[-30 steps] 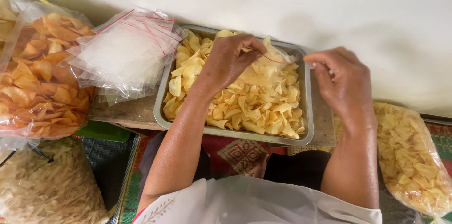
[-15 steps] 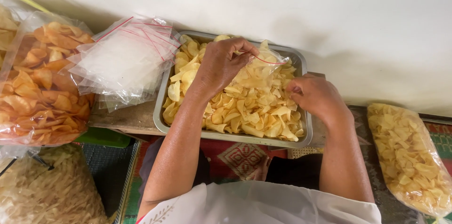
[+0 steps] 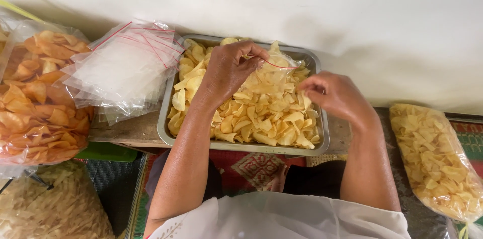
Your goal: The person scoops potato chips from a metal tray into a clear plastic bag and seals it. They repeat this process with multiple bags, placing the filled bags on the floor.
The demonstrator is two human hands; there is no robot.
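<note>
A metal tray point(image 3: 166, 118) holds a heap of pale yellow chips point(image 3: 261, 113). My left hand point(image 3: 229, 70) hovers over the heap and pinches the rim of a small clear bag with a red strip point(image 3: 276, 65), partly filled with chips. My right hand point(image 3: 334, 93) sits over the tray's right side, fingers pinched together near the bag's mouth. Whether a chip is between those fingers cannot be seen.
A stack of empty clear bags with red strips point(image 3: 123, 65) lies left of the tray. A big bag of orange chips point(image 3: 37, 96) stands at the far left, a sack of pale strips point(image 3: 50, 209) below it. A filled bag of yellow chips point(image 3: 437, 161) lies at right.
My right hand has moved left from beyond the tray's edge to the bag's mouth. My left hand has stayed on the bag over the chips.
</note>
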